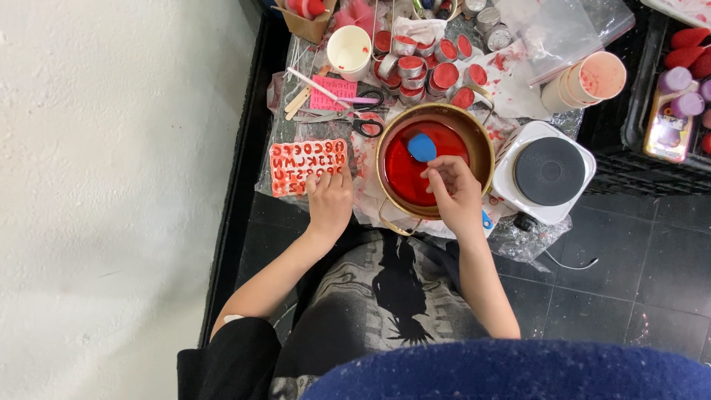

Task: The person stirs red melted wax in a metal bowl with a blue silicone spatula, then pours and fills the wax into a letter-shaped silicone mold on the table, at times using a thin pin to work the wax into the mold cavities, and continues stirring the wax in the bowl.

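Dark tiled floor, plastic-covered | left hand (330,198) fingers flat together, steadying letter mould (307,167) centre-left | right hand (453,194) pinching blue spoon (423,147) over red wax pot (434,161), centre, scooping.

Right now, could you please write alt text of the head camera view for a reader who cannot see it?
A seated person's right hand holds a blue spoon over red liquid in a metal pot, while the left hand rests on a red letter mould. Scissors, small filled tins and a white hot plate lie around the pot.
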